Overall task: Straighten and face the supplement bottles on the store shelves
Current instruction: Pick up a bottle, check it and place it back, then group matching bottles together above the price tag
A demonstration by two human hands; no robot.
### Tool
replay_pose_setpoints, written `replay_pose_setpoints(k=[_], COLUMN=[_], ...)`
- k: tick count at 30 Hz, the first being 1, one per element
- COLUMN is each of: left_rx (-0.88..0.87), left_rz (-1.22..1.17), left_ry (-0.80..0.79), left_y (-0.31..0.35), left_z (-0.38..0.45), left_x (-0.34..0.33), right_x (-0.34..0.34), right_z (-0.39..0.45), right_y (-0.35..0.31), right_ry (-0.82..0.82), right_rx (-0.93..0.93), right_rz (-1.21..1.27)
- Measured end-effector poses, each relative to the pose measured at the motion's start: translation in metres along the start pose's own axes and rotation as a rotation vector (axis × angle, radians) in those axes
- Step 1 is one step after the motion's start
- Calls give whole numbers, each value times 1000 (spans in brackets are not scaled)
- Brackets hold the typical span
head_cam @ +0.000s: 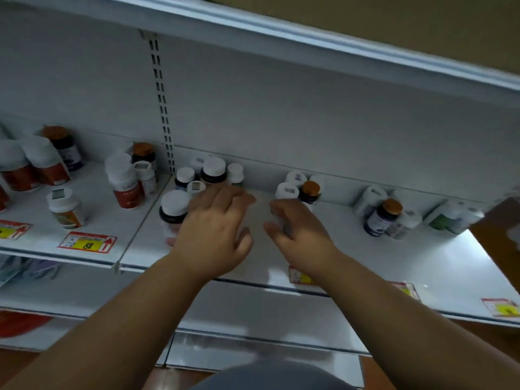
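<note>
Supplement bottles stand in loose groups along the white shelf (365,257). My left hand (213,229) reaches in palm down with its fingers stretched toward a cluster of white-capped bottles (213,167). A dark bottle with a white cap (174,205) stands right against its left side. My right hand (298,229) curls its fingers round a white bottle (287,191), whose cap shows just above the knuckles. A dark bottle with an orange cap (310,190) stands right behind it. The picture is blurred.
More bottles stand at the left (123,178) and right (382,218), some tilted. Red and yellow price tags (87,243) lie along the shelf's front edge. A slotted upright (161,102) divides the back wall. Another shelf (309,43) hangs overhead, with lower shelves below.
</note>
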State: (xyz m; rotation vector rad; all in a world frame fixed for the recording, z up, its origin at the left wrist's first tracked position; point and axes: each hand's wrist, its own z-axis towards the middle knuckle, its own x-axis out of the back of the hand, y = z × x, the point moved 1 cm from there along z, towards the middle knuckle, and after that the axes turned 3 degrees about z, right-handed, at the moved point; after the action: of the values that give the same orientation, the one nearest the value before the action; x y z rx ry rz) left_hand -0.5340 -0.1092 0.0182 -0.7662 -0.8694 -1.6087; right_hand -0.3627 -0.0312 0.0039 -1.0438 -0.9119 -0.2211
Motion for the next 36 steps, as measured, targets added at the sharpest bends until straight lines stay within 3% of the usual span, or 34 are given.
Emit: replay_pose_setpoints(k=[5,10,16,19,21,25,31,36], left_rx=[-114,-148,-32,60,162,320,535,557], left_rz=[-125,-199,-238,-263,-299,-351,-501,-745], left_ry=[-59,7,-76,-136,-169,-305,-307,-333], left_y=[80,144,215,235,242,247,238,217], left_z=[25,52,77,84,84,77,60,36], left_x=[-36,-91,-143,-159,-165,-169,-149,-114], right_x=[58,126,200,206,203,195,194,164], right_z=[-36,-62,-34,-11,-6,-9,-23,-30], right_y=[49,120,199,218,222,224,195,147], right_ry=[260,300,131,-60,-85,-34,20,-30], right_rx=[-15,-91,-27,-18,41,118,23,-65], right_rz=[-30,-89,-406,-592,-619,-492,22,307])
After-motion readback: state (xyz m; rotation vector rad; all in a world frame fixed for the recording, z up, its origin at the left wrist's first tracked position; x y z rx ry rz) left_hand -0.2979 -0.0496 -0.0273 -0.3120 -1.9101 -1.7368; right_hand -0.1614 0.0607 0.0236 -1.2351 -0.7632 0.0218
